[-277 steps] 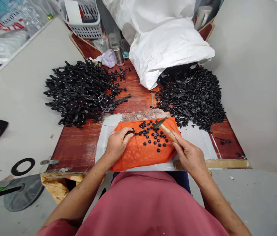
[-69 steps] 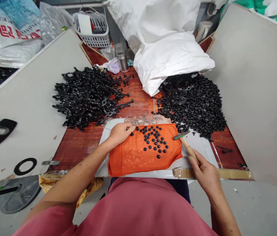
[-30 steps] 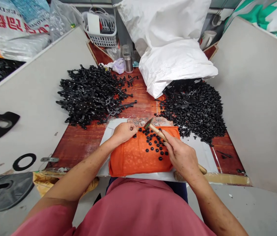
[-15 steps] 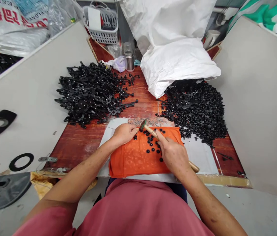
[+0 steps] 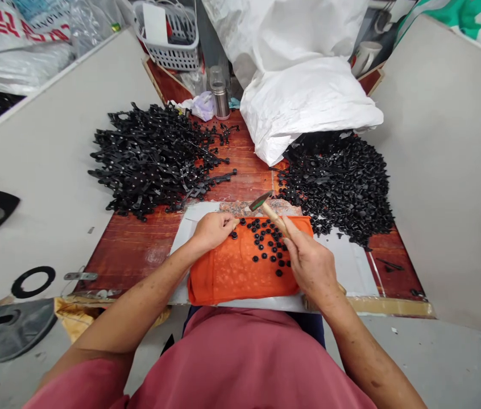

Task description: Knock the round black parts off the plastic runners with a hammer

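My right hand point(image 5: 312, 262) is wrapped round the wooden handle of a hammer point(image 5: 275, 218), whose dark metal head is raised above the cloth's far edge. On the far left part of the orange cloth point(image 5: 232, 272) rests my left hand point(image 5: 214, 230), its fingertips pinched together. Whatever those fingers hold is too small to make out. Small round black parts point(image 5: 243, 221) lie beside the fingertips, and several more are scattered over the cloth between my hands. A speckled stone slab point(image 5: 232, 208) shows just beyond the cloth.
Tangled black plastic pieces form a heap point(image 5: 150, 159) on the left. Another pile of small black parts point(image 5: 347, 182) spills from a white sack point(image 5: 309, 108) on the right. Behind stand a metal flask point(image 5: 220, 101) and a grey basket point(image 5: 172, 51). Grey panels point(image 5: 449, 170) flank the table.
The hammer's head has lifted away from beside my left fingertips, up and to the right, and my right hand has shifted slightly right. My left hand stays almost where it was.
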